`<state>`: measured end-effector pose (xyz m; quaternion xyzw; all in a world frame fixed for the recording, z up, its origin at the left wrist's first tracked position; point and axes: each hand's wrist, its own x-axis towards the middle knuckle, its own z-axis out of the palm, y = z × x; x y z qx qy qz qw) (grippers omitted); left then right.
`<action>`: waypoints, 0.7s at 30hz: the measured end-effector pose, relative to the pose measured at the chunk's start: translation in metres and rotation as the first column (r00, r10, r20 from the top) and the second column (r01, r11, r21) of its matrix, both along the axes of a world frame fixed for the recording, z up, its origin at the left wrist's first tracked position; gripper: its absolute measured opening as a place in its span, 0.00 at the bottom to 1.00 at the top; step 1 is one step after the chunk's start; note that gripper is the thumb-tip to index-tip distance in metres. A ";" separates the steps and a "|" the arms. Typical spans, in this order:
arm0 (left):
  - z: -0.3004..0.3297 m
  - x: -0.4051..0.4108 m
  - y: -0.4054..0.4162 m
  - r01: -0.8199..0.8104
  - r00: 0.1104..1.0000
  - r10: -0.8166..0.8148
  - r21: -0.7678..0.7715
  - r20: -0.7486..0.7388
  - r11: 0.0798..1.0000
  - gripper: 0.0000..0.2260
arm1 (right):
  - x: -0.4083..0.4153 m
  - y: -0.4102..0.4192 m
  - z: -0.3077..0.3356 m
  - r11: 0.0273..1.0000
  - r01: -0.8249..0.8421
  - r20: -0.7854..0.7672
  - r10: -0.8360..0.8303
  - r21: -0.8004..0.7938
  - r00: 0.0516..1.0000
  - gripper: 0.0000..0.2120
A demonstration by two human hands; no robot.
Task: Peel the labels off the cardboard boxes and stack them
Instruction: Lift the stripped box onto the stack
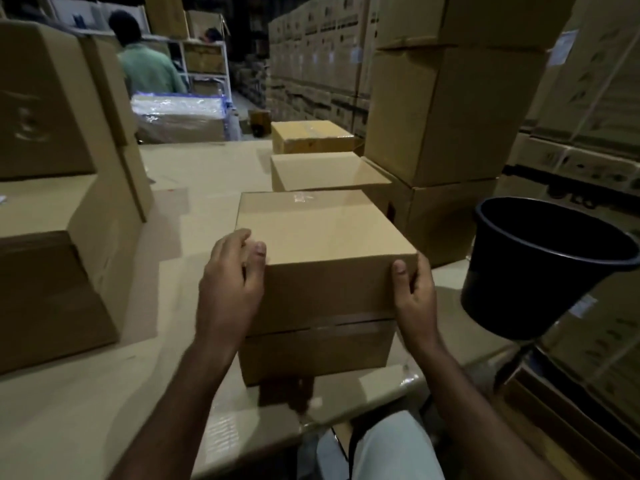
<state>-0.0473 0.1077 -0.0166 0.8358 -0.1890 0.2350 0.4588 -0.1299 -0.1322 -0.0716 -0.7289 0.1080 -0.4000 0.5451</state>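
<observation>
We clamp our left hand (230,289) and right hand (414,296) on the two near corners of the top box (325,244), which sits squarely on a second box (317,351) at the near edge of the cardboard-covered table (194,181). Bare table lies open to the left; two more small boxes (322,174) stand just behind. One black bucket (540,268) is at the right.

no legible text, stacked cartons (322,46) show dark print too blurred to read
</observation>
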 end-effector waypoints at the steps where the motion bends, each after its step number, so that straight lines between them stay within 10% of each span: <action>1: -0.010 -0.005 0.000 0.022 1.000 -0.022 -0.093 -0.005 0.995 0.23 | -0.004 0.002 -0.011 1.000 -0.025 -0.014 0.026 0.017 1.000 0.21; 11: -0.116 -0.030 0.001 0.048 0.926 -0.181 -0.371 -0.332 0.927 0.32 | -0.018 0.003 -0.081 0.996 -0.074 -0.240 0.085 0.053 0.967 0.28; 21: -0.082 -0.031 0.032 0.016 0.966 -0.124 -0.424 -0.229 0.905 0.31 | -0.020 0.040 -0.042 0.996 -0.084 -0.058 0.085 0.015 0.995 0.40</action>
